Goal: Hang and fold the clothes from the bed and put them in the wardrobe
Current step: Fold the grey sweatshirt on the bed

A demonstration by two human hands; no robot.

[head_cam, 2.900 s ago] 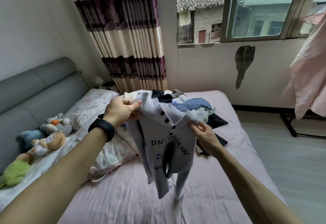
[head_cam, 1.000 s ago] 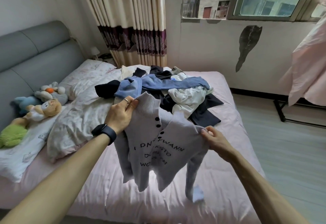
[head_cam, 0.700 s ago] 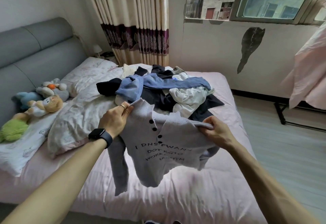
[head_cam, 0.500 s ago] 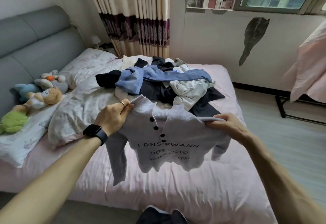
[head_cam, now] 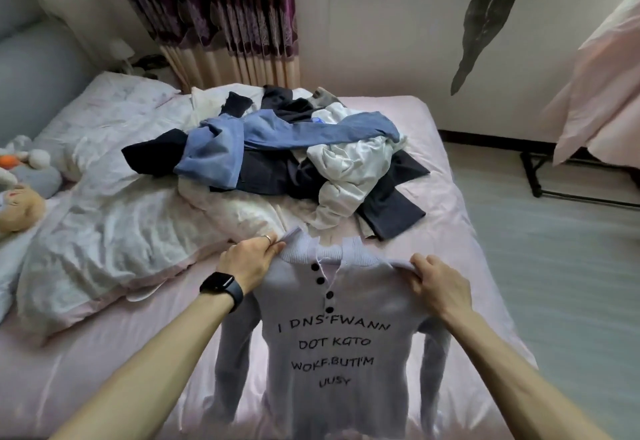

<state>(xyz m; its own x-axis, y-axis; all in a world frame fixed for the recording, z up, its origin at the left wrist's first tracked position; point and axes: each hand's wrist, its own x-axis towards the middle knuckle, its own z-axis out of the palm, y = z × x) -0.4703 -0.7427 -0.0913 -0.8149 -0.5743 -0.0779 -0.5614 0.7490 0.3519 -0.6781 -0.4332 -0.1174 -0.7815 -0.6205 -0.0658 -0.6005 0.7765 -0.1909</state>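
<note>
A pale lilac knit sweater (head_cam: 332, 353) with black buttons and black lettering lies spread front-up on the pink bed (head_cam: 104, 370), its sleeves hanging straight down at both sides. My left hand (head_cam: 251, 261), with a ring and a black watch, grips its left shoulder by the collar. My right hand (head_cam: 438, 283) grips the right shoulder. Behind the sweater sits a pile of clothes (head_cam: 294, 152): blue, navy and white garments tangled together in the middle of the bed.
A crumpled white quilt (head_cam: 114, 218) and pillow cover the bed's left side, with stuffed toys (head_cam: 20, 180) by the grey headboard. A striped curtain (head_cam: 225, 17) hangs behind. At right, pink fabric (head_cam: 602, 93) drapes over a black rack above grey floor.
The sweater was held up in the air, bunched and tilted; both hands have lowered it and spread it flat on the bed. The view has dropped closer to the mattress.
</note>
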